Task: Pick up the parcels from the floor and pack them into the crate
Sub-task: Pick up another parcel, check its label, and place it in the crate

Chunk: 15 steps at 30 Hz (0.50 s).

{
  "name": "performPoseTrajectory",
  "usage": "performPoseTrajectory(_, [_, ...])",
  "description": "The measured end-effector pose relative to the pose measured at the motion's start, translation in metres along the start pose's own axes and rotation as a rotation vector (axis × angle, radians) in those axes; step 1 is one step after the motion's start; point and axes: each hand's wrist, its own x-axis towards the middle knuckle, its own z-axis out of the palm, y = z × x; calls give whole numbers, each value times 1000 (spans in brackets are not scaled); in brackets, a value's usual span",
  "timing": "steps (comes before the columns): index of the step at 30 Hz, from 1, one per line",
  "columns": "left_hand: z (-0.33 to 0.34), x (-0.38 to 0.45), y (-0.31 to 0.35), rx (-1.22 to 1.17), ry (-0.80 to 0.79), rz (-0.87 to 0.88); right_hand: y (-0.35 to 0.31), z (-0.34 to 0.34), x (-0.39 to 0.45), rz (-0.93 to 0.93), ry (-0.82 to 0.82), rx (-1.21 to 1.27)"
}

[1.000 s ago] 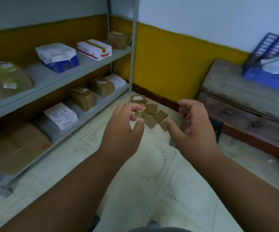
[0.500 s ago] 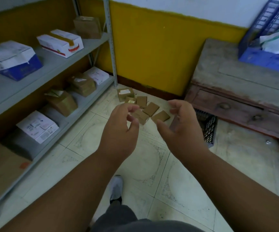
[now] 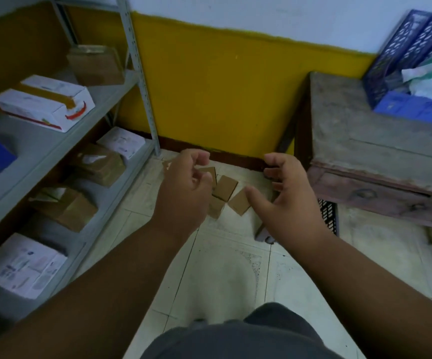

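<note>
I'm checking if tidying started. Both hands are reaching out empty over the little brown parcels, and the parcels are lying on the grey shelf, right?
Not quite. The head view shows both the left hand and right hand reaching out empty, but the little brown parcels lie on the tiled floor by the yellow wall, not on the grey shelf.
</note>
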Motion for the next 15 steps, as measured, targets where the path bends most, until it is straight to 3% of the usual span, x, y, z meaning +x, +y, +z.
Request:
performPoseTrajectory(7, [38, 72, -40, 3, -134, -59, 39, 23, 88, 44, -5, -9])
performPoseTrajectory(15, [47, 203, -75, 73, -61, -130, 71, 80, 251, 54, -164, 53])
